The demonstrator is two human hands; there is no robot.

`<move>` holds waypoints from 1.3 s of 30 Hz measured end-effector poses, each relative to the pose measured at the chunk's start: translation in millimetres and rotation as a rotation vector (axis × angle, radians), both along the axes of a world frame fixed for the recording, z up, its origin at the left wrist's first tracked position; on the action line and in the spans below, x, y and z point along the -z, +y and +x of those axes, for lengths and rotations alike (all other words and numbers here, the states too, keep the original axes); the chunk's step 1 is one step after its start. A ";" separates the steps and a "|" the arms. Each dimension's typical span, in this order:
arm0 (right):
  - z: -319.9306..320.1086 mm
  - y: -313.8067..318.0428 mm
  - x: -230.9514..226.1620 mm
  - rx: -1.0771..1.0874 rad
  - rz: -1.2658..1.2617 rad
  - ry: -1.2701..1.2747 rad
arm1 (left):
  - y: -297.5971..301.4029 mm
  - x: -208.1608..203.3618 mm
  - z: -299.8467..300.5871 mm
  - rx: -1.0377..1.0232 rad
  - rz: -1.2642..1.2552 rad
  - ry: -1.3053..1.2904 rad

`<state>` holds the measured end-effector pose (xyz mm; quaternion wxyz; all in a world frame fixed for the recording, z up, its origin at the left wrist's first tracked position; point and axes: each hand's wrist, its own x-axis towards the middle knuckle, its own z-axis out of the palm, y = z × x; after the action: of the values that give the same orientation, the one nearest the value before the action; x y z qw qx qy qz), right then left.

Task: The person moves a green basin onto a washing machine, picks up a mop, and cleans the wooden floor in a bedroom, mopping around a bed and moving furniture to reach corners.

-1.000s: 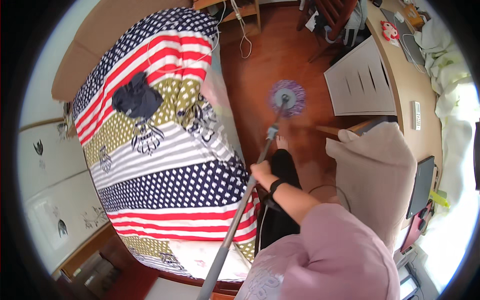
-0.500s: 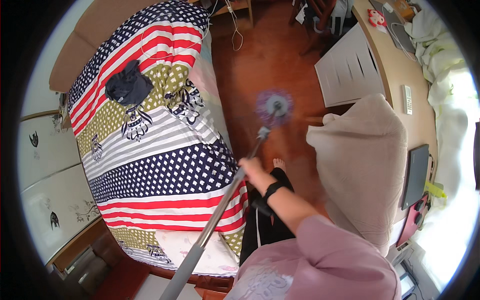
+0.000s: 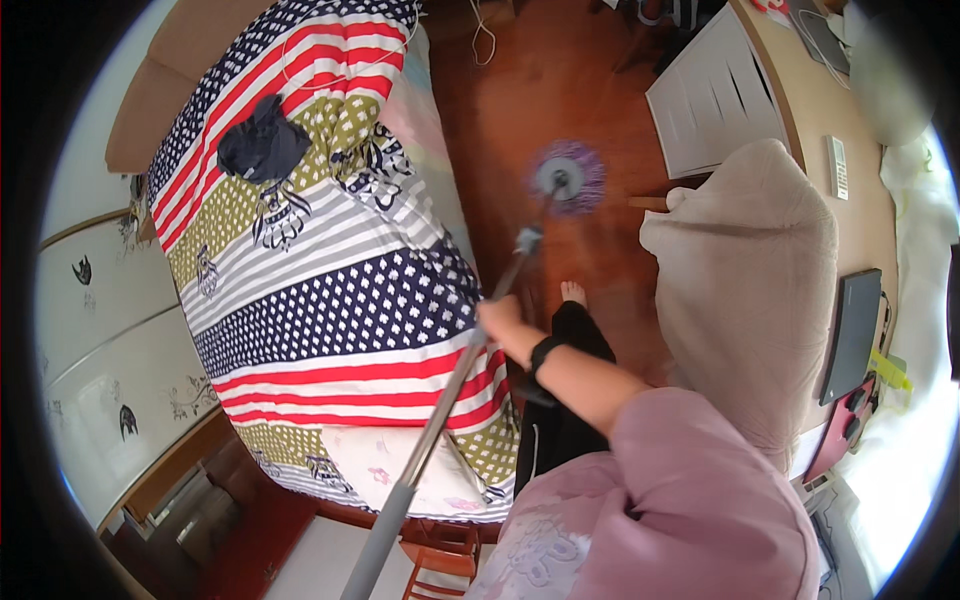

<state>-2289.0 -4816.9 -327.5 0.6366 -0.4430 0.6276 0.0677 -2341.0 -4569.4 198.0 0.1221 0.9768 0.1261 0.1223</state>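
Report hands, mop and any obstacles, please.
Right hand gripping mop pole; left hand out of view. Purple mop head on reddish floor. Beige-covered chair to its right.

I saw passage along the reddish-brown floor (image 3: 625,245) around the mop head (image 3: 566,180), but the bed (image 3: 335,300) blocked the left, the cloth-draped chair (image 3: 745,280) the right.

Right hand (image 3: 500,318) closed round metal mop pole (image 3: 437,418); round, purple-fringed mop head (image 3: 567,178) on reddish wooden floor (image 3: 510,110), between patterned bed (image 3: 350,300) and beige-covered chair (image 3: 745,280).
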 end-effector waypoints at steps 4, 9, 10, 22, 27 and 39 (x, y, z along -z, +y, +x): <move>30.3 78.8 -67.6 -0.104 0.341 -0.115 | -0.8 -55.0 -45.8 -0.130 0.123 -0.265; -9.3 76.8 -98.5 -0.190 0.494 -0.108 | 2.9 -97.7 -80.0 -0.073 0.109 -0.034; -21.5 73.9 -99.6 -0.133 0.443 -0.072 | -9.4 -94.8 -76.3 -0.098 0.085 -0.057; -171.7 19.5 -57.5 0.192 0.512 -0.039 | -43.5 -45.2 -70.8 0.364 -0.026 -0.119; -162.3 82.1 -60.8 0.186 0.378 -0.032 | 40.1 -39.5 -108.9 0.190 -0.035 -0.060; -134.0 171.8 -81.8 -0.787 0.660 -0.155 | 148.9 -67.7 -173.6 0.182 0.002 -0.190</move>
<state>-2423.1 -4645.1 -245.7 0.7135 -0.4248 0.3099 0.4631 -2514.5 -4420.6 265.7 0.1429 0.9684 0.0247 0.2029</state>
